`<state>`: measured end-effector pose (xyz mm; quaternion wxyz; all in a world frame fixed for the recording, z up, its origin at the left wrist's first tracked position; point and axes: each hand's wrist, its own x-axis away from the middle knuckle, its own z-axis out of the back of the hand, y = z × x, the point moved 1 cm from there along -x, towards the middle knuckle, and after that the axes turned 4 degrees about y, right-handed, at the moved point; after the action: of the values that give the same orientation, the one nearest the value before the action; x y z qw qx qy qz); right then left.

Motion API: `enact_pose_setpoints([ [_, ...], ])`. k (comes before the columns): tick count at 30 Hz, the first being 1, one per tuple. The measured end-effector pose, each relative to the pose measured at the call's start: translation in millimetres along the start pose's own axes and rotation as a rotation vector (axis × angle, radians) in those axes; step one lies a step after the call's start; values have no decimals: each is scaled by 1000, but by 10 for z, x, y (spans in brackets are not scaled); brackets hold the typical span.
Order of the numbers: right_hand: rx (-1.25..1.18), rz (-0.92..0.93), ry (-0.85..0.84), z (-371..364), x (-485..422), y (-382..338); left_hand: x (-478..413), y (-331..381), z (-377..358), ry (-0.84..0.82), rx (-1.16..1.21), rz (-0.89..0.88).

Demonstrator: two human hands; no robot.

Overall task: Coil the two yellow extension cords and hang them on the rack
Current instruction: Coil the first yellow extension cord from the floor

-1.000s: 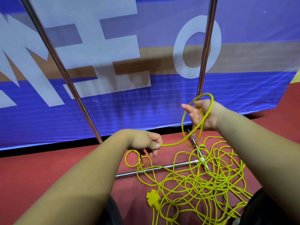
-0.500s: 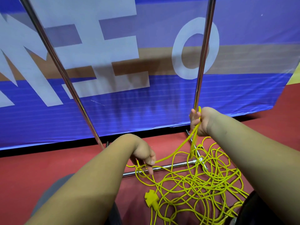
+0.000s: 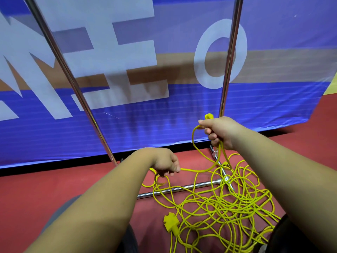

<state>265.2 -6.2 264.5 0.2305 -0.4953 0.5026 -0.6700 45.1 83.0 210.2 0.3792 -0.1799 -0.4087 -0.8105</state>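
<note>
Two hands: right hand (image 3: 220, 132) fingers curled round a few gathered loops (image 3: 193, 138); left hand (image 3: 165, 164) fingers pinch the feed strand (image 3: 193, 170).
Cords: mostly a tangle (image 3: 218, 203) on the floor (image 3: 54, 189), over the rack base.
Rack (image 3: 230, 57): nothing hung on the part in view.
Progress: early, by my read.

Red floor (image 3: 45, 189) — tangled yellow extension cords (image 3: 218, 207) heaped on it, yellow multi-outlet end (image 3: 171, 224) lying flat, chrome rack base bars (image 3: 178, 189) resting there — cords draped across them.
</note>
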Motion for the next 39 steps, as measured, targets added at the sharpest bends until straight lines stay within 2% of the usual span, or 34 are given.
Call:
enact_pose_setpoints([
  [5, 106, -64, -60, 9, -13, 20, 25, -16, 219, 246, -142, 33],
  [9, 139, -139, -75, 27, -22, 31, 37, -12, 337, 397, -85, 37],
  [11, 144, -118, -64, 48, -17, -4, 28, -53, 349, 382, 25, -7],
  [13, 128, -112, -61, 81, -27, -46, 45, -68, 326, 297, 86, -55],
  [17, 115, -135, -68, 136, -30, -78, 79, -3, 341, 270, -116, -129],
  [20, 99, -147, -98, 162, -25, -67, 92, 66, 344, 252, -180, -136],
  [22, 53, -158, -120, 165, -28, -68, 74, 85, 321, 240, -245, -101],
  [24, -36, -169, -118, 173, -21, -92, 48, 61, 323, 314, -309, -26],
  [27, -127, -161, -99, 207, -6, -152, 3, -44, 371, 432, -214, 65],
  [29, -104, -146, -88, 226, -11, -165, 40, -50, 398, 446, -74, 62],
  [36, 2, -104, -65, 149, -54, -32, 75, 111, 438, 464, 7, -24],
  [39, 72, -68, -28, 78, -78, 31, 131, 260, 449, 418, 41, -136],
])
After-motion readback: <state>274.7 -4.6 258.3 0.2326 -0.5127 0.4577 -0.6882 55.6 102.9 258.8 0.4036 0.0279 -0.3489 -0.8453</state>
